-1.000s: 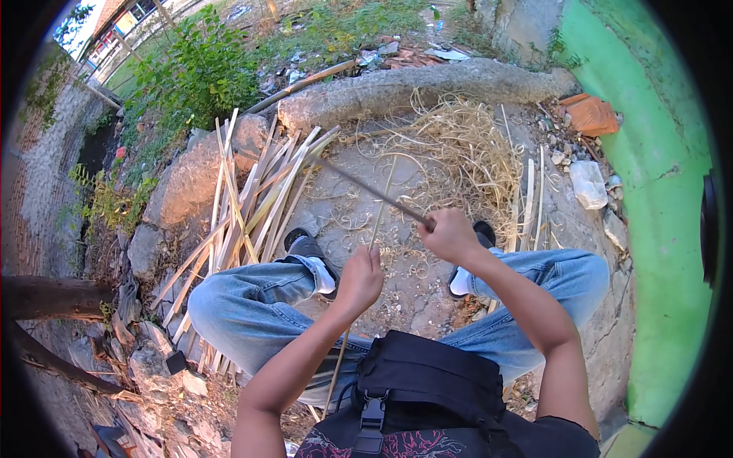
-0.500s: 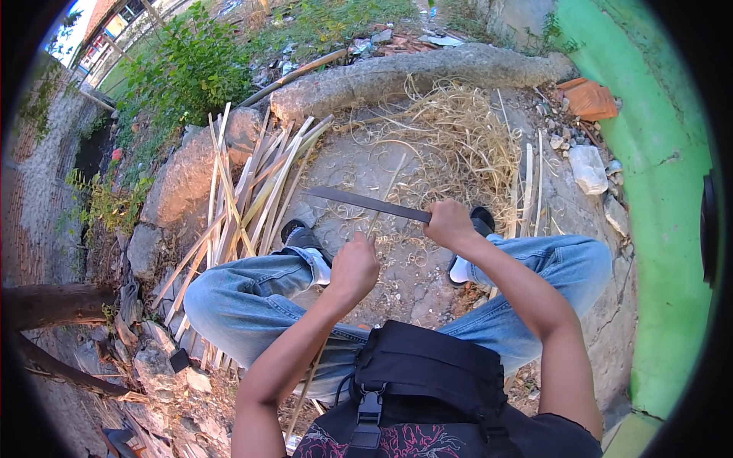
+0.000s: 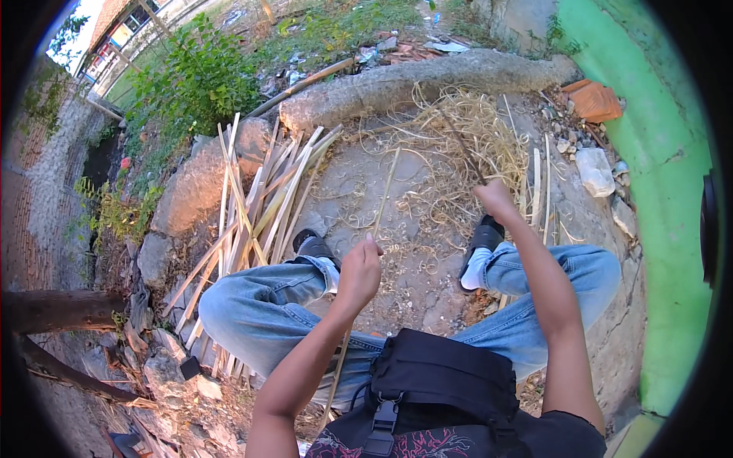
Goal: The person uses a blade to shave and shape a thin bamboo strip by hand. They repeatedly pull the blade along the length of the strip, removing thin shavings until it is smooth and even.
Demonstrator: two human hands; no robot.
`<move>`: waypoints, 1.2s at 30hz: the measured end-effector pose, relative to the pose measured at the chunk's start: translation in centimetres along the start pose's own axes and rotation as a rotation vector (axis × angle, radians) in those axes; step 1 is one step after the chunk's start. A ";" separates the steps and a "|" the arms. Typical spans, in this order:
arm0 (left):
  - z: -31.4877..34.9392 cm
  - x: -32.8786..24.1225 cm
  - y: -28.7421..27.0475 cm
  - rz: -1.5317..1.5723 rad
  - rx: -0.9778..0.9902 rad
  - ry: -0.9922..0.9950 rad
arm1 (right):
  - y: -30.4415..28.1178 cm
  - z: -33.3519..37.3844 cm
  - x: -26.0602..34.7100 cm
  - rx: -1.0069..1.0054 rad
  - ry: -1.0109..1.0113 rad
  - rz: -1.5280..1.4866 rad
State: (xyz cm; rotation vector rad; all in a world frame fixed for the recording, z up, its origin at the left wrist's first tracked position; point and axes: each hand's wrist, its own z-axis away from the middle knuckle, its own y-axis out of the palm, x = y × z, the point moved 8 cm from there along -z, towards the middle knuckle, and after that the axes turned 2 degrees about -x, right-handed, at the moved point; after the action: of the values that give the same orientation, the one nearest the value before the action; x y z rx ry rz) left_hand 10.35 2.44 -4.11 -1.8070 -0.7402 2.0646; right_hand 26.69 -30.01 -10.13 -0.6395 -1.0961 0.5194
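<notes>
My left hand (image 3: 360,271) is closed round a long thin bamboo strip (image 3: 388,187), which points away from me over the ground and runs back under my forearm past my leg. In my right hand (image 3: 496,200) is the handle end of a long dark knife (image 3: 460,140). Its blade is seen nearly edge-on, pointing away over the pile of curled shavings (image 3: 489,130), apart from the strip. The grip of the knife is hidden by my fingers.
Many pale split strips (image 3: 256,191) lean in a bundle at the left, by a rough stone (image 3: 187,195). A low concrete kerb (image 3: 427,76) curves behind the shavings. At right are a green wall (image 3: 664,198), a white block (image 3: 594,171) and a few strips (image 3: 536,187).
My right hand has swung the knife off the strip, out to the right and away from me. My left hand still grips the strip in about the same place.
</notes>
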 end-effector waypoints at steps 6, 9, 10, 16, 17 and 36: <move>0.6 1.0 2.0 0.625 0.230 -0.625 | 2.1 10.4 12.1 0.148 -0.416 0.008; 1.7 0.5 2.9 0.839 0.318 -0.730 | 4.2 14.3 13.1 0.235 -0.500 0.172; 1.8 0.3 3.0 0.896 0.350 -0.760 | 4.8 15.3 13.2 0.234 -0.580 0.218; 2.1 -0.2 3.4 0.904 0.428 -0.791 | 6.7 17.3 12.3 0.224 -0.757 0.354; 2.2 0.1 3.7 0.877 0.427 -0.799 | 7.0 17.3 12.3 0.247 -0.763 0.333; 1.9 0.9 2.3 0.770 0.337 -0.761 | 4.7 0.6 -1.0 0.052 -0.015 0.116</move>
State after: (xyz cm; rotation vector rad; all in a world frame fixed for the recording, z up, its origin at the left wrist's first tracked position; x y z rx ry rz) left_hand 8.63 0.69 -5.95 -1.1711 0.2492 3.1811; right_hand 25.36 -27.23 -13.88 -0.6573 -1.0602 0.6518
